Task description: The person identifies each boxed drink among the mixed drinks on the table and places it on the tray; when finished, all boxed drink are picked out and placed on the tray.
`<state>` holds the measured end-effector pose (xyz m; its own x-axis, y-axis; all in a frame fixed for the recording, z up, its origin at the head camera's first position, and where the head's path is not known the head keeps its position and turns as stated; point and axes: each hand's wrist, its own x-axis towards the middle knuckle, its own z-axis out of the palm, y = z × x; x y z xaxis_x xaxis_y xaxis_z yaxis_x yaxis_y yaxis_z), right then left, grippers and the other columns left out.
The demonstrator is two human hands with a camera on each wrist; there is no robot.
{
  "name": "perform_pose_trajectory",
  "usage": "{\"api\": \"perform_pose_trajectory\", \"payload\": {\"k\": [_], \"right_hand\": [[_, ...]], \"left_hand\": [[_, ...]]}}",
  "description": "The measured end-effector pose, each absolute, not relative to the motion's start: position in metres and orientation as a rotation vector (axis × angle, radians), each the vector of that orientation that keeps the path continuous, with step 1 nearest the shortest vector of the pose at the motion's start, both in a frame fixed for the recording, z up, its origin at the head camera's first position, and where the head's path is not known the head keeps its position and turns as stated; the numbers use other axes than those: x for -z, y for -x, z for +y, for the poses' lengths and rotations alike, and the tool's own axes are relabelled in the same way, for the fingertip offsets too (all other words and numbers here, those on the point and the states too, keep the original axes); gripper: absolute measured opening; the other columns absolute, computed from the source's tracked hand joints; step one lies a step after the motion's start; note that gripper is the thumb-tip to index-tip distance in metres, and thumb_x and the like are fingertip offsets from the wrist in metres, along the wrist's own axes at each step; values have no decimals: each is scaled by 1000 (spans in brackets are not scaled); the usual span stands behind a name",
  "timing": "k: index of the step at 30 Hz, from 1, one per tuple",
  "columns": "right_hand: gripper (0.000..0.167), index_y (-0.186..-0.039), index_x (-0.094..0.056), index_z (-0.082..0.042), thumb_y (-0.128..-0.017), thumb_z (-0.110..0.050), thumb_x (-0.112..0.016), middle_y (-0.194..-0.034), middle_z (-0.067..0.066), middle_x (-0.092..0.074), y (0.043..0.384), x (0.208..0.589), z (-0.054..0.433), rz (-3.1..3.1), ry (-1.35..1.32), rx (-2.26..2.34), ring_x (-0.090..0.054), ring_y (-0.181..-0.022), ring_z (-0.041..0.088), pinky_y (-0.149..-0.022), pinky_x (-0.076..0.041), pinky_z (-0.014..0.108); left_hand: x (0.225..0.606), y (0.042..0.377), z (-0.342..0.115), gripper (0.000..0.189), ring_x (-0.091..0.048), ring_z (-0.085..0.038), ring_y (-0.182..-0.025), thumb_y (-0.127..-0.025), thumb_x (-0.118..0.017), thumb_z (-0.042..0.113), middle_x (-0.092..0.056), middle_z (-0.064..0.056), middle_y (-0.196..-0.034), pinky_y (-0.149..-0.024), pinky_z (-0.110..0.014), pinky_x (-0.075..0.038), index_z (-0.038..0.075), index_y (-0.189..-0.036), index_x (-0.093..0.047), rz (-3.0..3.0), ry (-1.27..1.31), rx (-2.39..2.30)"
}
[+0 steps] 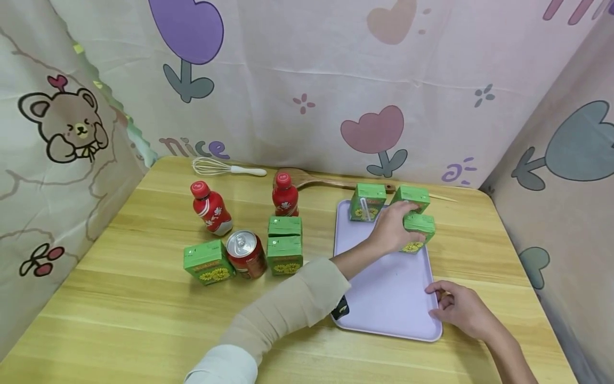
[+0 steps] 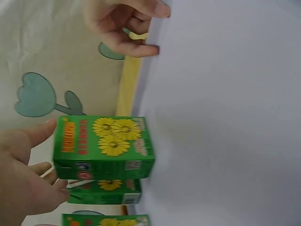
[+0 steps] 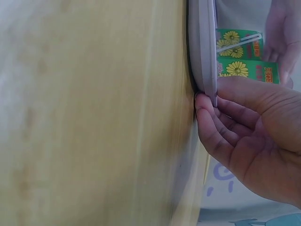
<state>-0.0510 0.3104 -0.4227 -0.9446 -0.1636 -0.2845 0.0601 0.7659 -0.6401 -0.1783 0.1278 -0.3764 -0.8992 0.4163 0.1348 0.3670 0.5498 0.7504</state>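
Note:
My left hand (image 1: 394, 229) is over the front green drink carton (image 1: 419, 226), which stands on the lilac tray (image 1: 384, 298). In the left wrist view, the thumb and fingers spread around the top end of this carton (image 2: 103, 141), without curling round it. Two more green cartons stand behind it at the tray's far end, one at the left (image 1: 366, 202) and one at the right (image 1: 411, 196). My right hand (image 1: 462, 309) pinches the tray's right rim near the front corner, thumb above and fingers below, as the right wrist view shows.
Left of the tray stand two red bottles (image 1: 211, 208) (image 1: 285, 194), a red can (image 1: 247, 256) and several green cartons (image 1: 285, 256). A white whisk (image 1: 227, 168) and a wooden spatula (image 1: 321, 182) lie along the back. Patterned cloth (image 1: 288, 69) hangs behind the table.

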Motion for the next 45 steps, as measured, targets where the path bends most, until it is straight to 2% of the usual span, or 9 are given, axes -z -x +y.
{"api": "perform_pose_trajectory", "payload": {"k": [7,13,16,28,34,45], "right_hand": [[40,-109,-61,-2,-73,-4,-78,-79,4,-55,51,424,312,2631,77,973,-48,-65,3,-55,-43,20],[40,-109,-61,-2,-73,-4,-78,-78,3,-56,51,424,312,2640,85,966,-49,-65,2,-55,-44,20],[40,-108,-61,-2,-72,-3,-78,-78,3,-56,51,424,312,2645,91,959,-49,-65,2,-55,-44,20],[40,-108,-62,-3,-71,-3,-78,-76,3,-54,51,424,311,2657,75,939,-47,-64,3,-54,-42,20],[40,-107,-61,-3,-71,-2,-78,-75,3,-54,51,423,311,2650,84,957,-47,-63,2,-54,-43,20],[40,-108,-61,-2,-72,-2,-78,-74,3,-54,51,423,311,2637,69,958,-47,-64,3,-53,-42,20]], "left_hand": [[344,162,104,50,-51,-12,-126,-81,-75,24,-58,3,-133,-103,-23,-42,15,-127,-58,2665,-842,-1423],[317,145,72,48,-52,-6,-124,-82,-75,25,-61,3,-130,-102,-15,-39,14,-126,-60,2608,-1027,-1516],[308,138,53,49,-53,-7,-124,-80,-76,25,-61,2,-129,-102,-17,-40,14,-125,-60,2622,-1070,-1508],[295,129,-30,55,-54,-12,-123,-75,-81,23,-61,4,-129,-103,-32,-45,16,-126,-61,2714,-836,-1427],[305,126,-69,51,-57,-11,-115,-74,-82,28,-63,7,-121,-99,-37,-48,18,-121,-63,2756,-755,-1381],[326,117,-109,49,-60,-20,-109,-74,-82,26,-65,-1,-117,-94,-42,-50,13,-118,-64,2800,-678,-1194]]}}
